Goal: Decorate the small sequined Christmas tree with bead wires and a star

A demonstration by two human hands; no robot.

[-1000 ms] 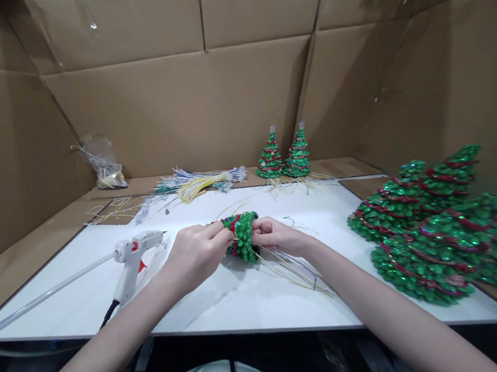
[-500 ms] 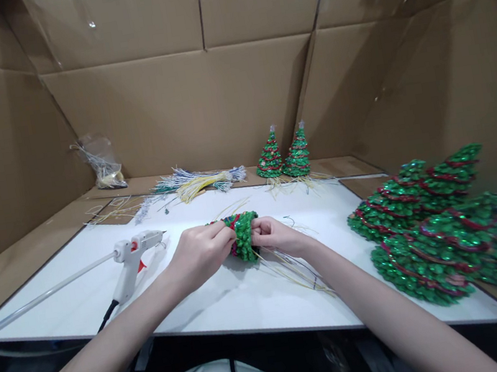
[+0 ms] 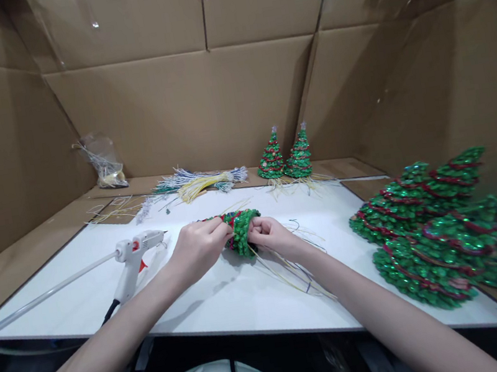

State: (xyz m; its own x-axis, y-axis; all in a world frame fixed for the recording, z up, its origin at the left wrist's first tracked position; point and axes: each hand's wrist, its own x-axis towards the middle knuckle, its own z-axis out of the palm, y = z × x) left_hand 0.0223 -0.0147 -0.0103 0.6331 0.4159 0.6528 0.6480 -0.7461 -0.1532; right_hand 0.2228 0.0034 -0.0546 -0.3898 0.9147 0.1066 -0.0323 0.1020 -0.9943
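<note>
Left hand [image 3: 206, 247], nearly closed, pinches a green-and-red bumpy-textured, cone-shaped tree [image 3: 240, 235] tipped sideways over the white rectangular board [image 3: 230, 305]; right hand [image 3: 274, 238], fingers curled, touches its base, any grip hidden. Thin yellowish wires [image 3: 299, 273] trail from the base.

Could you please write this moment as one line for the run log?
left hand: holding green tree | right hand: at the tree's base | glue gun: on white board, in neither hand
</note>
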